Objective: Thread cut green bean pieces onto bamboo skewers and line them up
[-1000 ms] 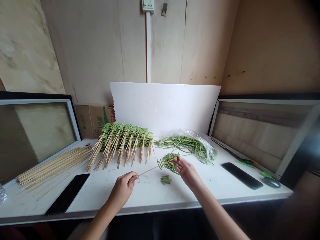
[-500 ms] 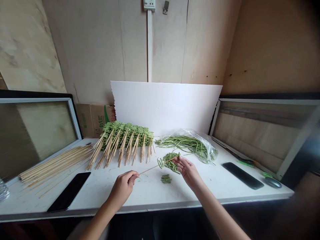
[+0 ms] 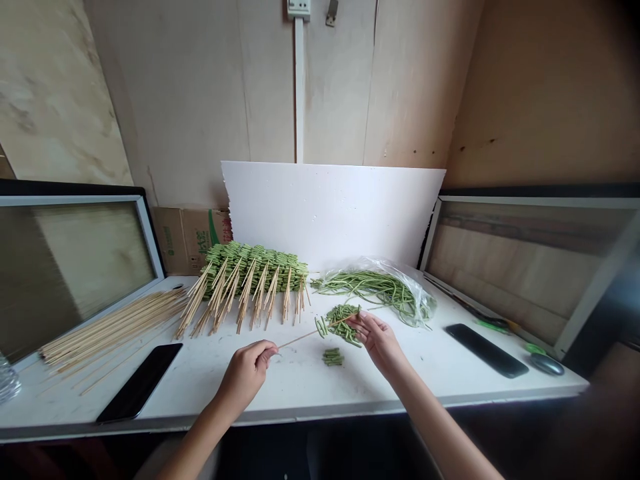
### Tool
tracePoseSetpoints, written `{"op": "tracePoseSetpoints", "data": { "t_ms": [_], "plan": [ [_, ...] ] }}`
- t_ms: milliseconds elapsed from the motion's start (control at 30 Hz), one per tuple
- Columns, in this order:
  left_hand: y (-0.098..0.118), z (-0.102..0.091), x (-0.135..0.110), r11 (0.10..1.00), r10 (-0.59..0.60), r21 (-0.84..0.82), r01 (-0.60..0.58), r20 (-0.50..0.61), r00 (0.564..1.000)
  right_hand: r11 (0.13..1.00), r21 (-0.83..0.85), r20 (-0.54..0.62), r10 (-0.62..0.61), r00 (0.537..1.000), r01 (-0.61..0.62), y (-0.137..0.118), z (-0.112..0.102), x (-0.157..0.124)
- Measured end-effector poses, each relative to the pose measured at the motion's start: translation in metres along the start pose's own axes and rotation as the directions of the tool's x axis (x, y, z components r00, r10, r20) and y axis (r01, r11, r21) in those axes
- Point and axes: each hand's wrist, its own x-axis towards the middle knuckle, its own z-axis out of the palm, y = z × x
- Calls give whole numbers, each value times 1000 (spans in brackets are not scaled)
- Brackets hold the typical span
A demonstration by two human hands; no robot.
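Note:
My left hand (image 3: pixel 246 373) pinches the near end of a bamboo skewer (image 3: pixel 300 339) that runs up and to the right. Cut green bean pieces (image 3: pixel 321 325) sit threaded on its far part. My right hand (image 3: pixel 379 339) is closed at the skewer's tip, fingers on a bean piece there, just in front of a loose pile of cut beans (image 3: pixel 343 316). A small bundle of cut bean pieces (image 3: pixel 332 357) lies on the white table (image 3: pixel 280 387) between my hands.
Finished bean skewers (image 3: pixel 250 277) are stacked at the back. Bare skewers (image 3: pixel 107 327) lie at the left beside a black phone (image 3: pixel 139 381). A plastic bag of long beans (image 3: pixel 380 288), a black remote (image 3: pixel 487 350), scissors and a mouse (image 3: pixel 546 364) lie at the right.
Hardly anything differs: my right hand has shifted slightly at the skewer's tip, and the view has drifted a little.

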Motion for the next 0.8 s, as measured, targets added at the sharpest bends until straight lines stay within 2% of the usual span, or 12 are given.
{"op": "tracePoseSetpoints", "data": {
  "t_ms": [500, 800],
  "plan": [
    [-2, -5, -2, 996, 75, 59, -72, -38, 996, 956, -268, -16, -124, 992, 115, -4, -4, -3],
    [-9, -4, -4, 978, 175, 135, -160, -110, 978, 963, -247, -19, -114, 993, 105, -3, 3, -8]
  ]
}}
